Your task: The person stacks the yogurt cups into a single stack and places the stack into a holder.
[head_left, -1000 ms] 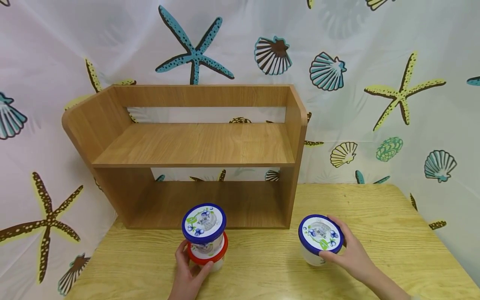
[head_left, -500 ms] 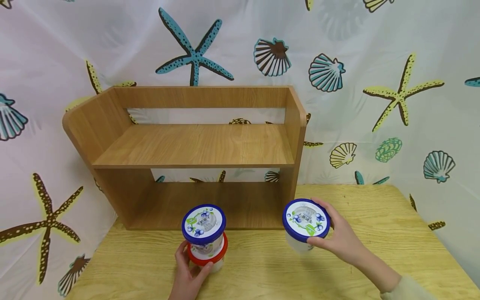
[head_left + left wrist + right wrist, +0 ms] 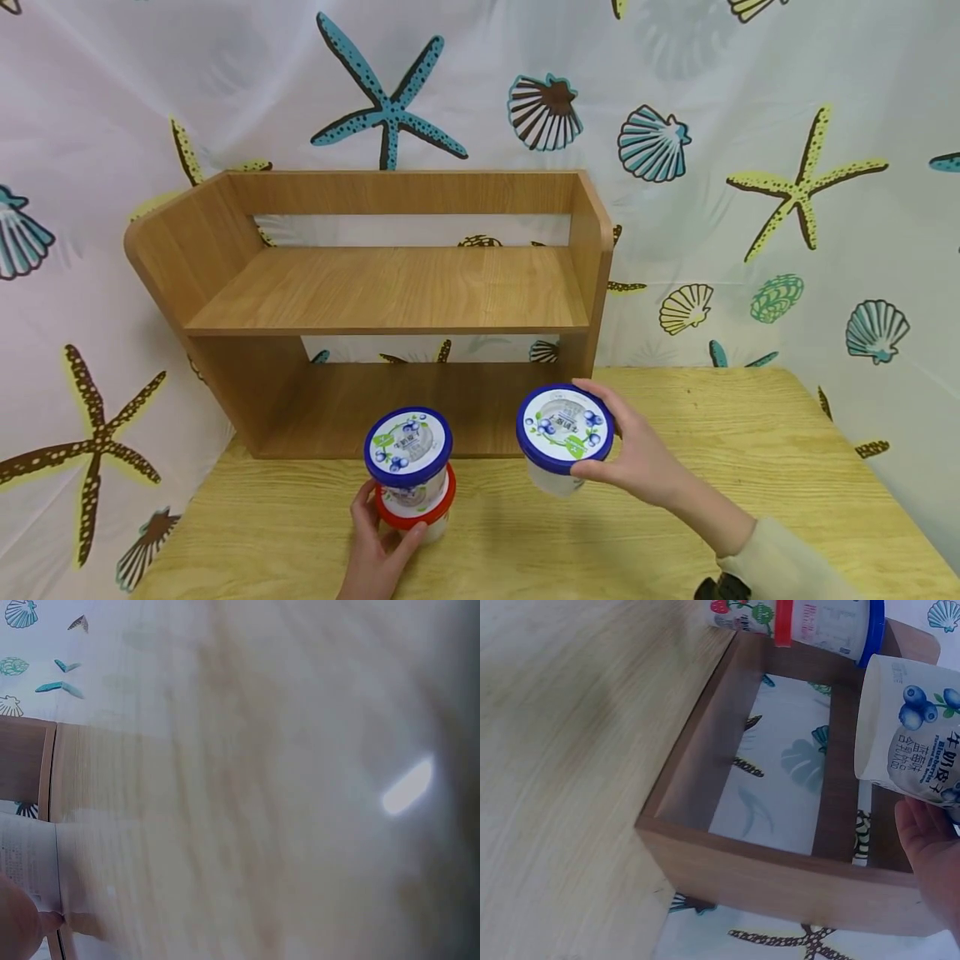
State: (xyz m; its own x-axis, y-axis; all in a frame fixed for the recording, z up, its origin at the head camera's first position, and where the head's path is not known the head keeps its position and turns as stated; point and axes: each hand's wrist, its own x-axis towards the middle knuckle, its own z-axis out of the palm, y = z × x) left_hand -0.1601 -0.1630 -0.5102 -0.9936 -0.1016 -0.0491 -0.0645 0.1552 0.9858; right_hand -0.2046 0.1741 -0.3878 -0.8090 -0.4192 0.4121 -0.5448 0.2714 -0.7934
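Two tubs are stacked on the table in the head view: a red-lidded tub (image 3: 439, 530) below and a blue-lidded tub (image 3: 408, 447) on top of it. My left hand (image 3: 375, 550) grips the lower one, thumb in front and fingers at its left side. To the right, my right hand (image 3: 637, 454) holds a second blue-lidded tub (image 3: 564, 429) by its lid edge, raised over the table. The right wrist view shows blueberries printed on this held tub (image 3: 919, 727), with the stacked pair at the top. In the left wrist view, fingers (image 3: 16, 919) press a white tub side (image 3: 28, 855).
A two-tier wooden shelf (image 3: 390, 328) stands behind the tubs on the wooden table (image 3: 750, 467). A curtain (image 3: 480, 50) printed with starfish and shells hangs behind and beside it. A dark band (image 3: 722, 588) shows by the right sleeve (image 3: 787, 562).
My right hand has lifted its blue-lidded tub and carried it left towards the stack. My left hand and the stacked tubs have stayed in place.
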